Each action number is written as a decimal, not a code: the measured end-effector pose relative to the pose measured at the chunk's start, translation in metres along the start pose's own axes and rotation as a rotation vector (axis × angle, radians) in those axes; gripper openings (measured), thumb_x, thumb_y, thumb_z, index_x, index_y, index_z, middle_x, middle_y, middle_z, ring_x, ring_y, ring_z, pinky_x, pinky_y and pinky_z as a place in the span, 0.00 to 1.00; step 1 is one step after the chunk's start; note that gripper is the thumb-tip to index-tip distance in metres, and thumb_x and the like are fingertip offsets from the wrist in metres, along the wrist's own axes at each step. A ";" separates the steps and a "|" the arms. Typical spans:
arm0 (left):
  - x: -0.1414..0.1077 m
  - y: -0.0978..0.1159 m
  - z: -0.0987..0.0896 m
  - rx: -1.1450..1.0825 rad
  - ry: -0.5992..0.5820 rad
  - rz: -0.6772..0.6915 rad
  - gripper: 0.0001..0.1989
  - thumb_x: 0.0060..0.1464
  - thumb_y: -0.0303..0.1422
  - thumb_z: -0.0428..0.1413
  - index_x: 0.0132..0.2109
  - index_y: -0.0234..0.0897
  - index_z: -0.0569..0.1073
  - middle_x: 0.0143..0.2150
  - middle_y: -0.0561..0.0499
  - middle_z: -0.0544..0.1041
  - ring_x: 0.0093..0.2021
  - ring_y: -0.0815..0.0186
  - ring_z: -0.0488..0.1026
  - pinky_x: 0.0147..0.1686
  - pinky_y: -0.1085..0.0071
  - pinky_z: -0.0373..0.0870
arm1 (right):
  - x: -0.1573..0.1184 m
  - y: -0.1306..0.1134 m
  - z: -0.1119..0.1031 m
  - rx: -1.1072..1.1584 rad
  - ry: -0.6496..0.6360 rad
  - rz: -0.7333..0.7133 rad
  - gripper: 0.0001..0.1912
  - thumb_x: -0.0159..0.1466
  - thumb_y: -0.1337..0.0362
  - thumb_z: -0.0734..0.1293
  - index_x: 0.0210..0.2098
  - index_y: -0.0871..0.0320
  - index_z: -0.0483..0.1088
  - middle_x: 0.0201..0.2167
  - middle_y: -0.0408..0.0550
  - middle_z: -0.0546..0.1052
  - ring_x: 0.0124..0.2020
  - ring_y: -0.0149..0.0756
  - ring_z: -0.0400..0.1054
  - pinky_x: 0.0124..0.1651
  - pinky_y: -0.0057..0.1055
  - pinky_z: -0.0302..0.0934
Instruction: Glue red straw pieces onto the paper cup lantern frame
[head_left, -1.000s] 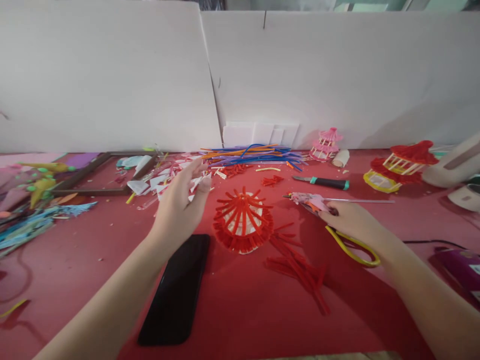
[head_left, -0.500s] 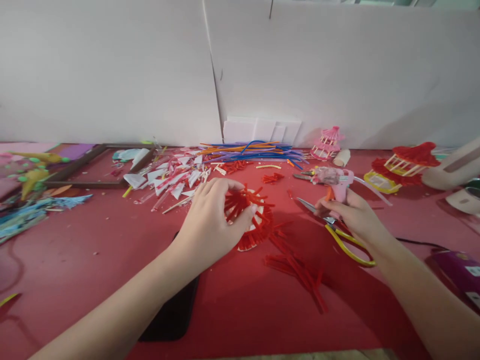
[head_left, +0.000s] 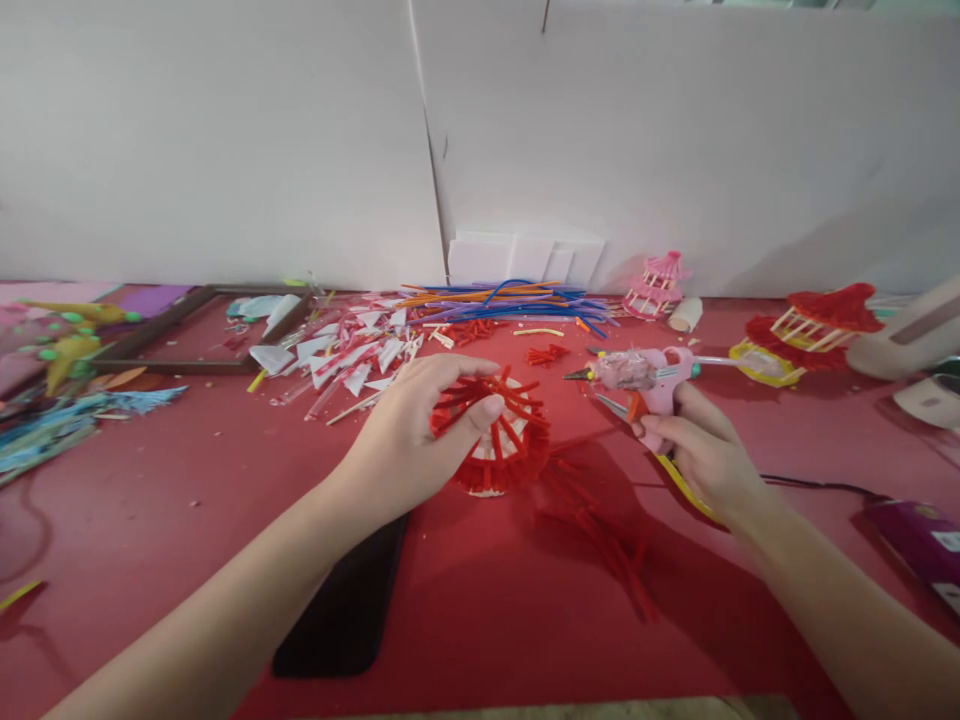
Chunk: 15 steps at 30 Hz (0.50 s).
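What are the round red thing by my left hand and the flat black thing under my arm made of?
The round red model looks like fuzzy pipe cleaners, because its strips look soft and dull, over something pale, maybe card. The phone seems to be smooth glass or plastic, since its face is flat, dark and even.

Red model perhaps half hidden.

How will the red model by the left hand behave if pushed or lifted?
The red model is probably light: thin strips with open gaps. Its roof strips look slender and spread, so a tight grip by the left hand may bend them. The broad, round base suggests it would slide before tipping.
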<state>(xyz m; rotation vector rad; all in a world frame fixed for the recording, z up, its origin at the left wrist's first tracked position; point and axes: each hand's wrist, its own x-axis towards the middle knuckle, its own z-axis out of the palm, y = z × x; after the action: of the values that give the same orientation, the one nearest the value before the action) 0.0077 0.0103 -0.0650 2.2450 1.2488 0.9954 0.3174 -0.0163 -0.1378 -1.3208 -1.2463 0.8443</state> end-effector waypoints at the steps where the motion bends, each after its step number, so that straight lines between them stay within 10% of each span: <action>1: 0.000 -0.003 0.000 -0.035 -0.006 0.020 0.18 0.67 0.46 0.56 0.54 0.41 0.79 0.54 0.44 0.83 0.55 0.52 0.80 0.58 0.54 0.76 | -0.002 0.001 0.000 0.018 -0.013 -0.023 0.14 0.60 0.52 0.72 0.30 0.52 0.66 0.22 0.38 0.69 0.24 0.32 0.63 0.26 0.30 0.59; 7: -0.004 -0.019 0.010 -0.185 -0.039 0.062 0.19 0.67 0.41 0.56 0.60 0.43 0.78 0.62 0.43 0.80 0.69 0.49 0.71 0.64 0.55 0.73 | -0.019 -0.016 0.005 -0.250 -0.034 -0.241 0.18 0.66 0.52 0.71 0.25 0.52 0.70 0.25 0.44 0.76 0.29 0.39 0.73 0.34 0.36 0.70; 10: -0.008 -0.020 0.015 -0.207 -0.013 0.076 0.19 0.67 0.40 0.56 0.61 0.43 0.77 0.61 0.43 0.80 0.64 0.52 0.75 0.62 0.56 0.73 | -0.031 -0.028 0.016 -0.474 0.101 -0.491 0.05 0.66 0.58 0.72 0.39 0.51 0.75 0.32 0.47 0.82 0.31 0.42 0.77 0.33 0.36 0.73; 15: -0.011 -0.013 0.017 -0.214 -0.003 0.084 0.17 0.66 0.40 0.57 0.58 0.42 0.77 0.59 0.43 0.80 0.60 0.54 0.76 0.61 0.57 0.73 | -0.042 -0.020 0.026 -0.480 -0.051 -0.737 0.15 0.65 0.67 0.71 0.51 0.49 0.74 0.40 0.50 0.84 0.39 0.45 0.80 0.42 0.39 0.76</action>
<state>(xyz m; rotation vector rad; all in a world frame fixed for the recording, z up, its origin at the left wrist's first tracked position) 0.0092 0.0079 -0.0892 2.1461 1.0021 1.0999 0.2805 -0.0538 -0.1301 -1.0578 -1.8799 0.0513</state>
